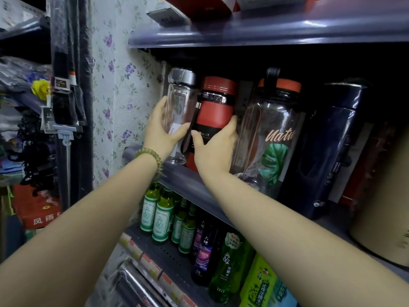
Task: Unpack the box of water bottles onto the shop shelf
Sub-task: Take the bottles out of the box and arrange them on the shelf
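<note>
Head view: you hold two bottles upright at the shelf (188, 185) front edge, side by side, probably to line them up with the row. Your left hand (162, 129) wraps its fingers around the clear bottle (179, 100); your right hand (213, 149) grips the red bottle (213, 111) low down.

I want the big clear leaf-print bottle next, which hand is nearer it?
Right. The right hand grips the red bottle beside the leaf-print bottle; the left hand holds the clear bottle farther left.
</note>
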`<state>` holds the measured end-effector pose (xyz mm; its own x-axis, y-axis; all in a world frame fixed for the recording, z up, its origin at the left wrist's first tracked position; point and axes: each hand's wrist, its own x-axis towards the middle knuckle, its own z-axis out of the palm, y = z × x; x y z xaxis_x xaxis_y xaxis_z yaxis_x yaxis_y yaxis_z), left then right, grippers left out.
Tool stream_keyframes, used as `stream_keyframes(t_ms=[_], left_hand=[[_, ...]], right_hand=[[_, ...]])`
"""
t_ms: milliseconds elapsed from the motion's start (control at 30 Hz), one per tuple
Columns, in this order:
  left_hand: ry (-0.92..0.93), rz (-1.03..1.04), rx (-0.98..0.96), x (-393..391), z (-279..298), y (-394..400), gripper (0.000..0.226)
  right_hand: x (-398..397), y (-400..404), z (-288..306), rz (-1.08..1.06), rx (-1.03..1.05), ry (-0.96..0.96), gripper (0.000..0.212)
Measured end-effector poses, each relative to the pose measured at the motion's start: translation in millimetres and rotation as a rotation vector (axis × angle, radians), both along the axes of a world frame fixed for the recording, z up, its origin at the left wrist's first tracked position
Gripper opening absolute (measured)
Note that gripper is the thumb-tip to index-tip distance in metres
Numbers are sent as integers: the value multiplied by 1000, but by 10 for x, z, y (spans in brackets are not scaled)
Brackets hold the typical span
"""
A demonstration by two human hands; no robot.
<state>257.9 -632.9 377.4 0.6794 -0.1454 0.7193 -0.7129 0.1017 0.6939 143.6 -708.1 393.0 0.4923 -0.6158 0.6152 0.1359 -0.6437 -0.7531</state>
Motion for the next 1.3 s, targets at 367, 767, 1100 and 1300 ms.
stream_keyframes(t_ms=[367, 767, 1100, 1300], left_hand=[[25, -38, 81, -125, 35, -26, 78], [83, 136, -184, -784, -88, 19, 49], [53, -188, -194, -2195, -3, -364, 28], [4, -450, -91, -2939, 47, -718, 39]], right_hand=[[-7, 28, -5, -15, -5, 9, 97], [-804, 188, -214, 206, -133, 74, 77], [-2058, -252, -151, 149, -172, -176, 54], [-2851, -593, -109, 21, -203, -292, 54]])
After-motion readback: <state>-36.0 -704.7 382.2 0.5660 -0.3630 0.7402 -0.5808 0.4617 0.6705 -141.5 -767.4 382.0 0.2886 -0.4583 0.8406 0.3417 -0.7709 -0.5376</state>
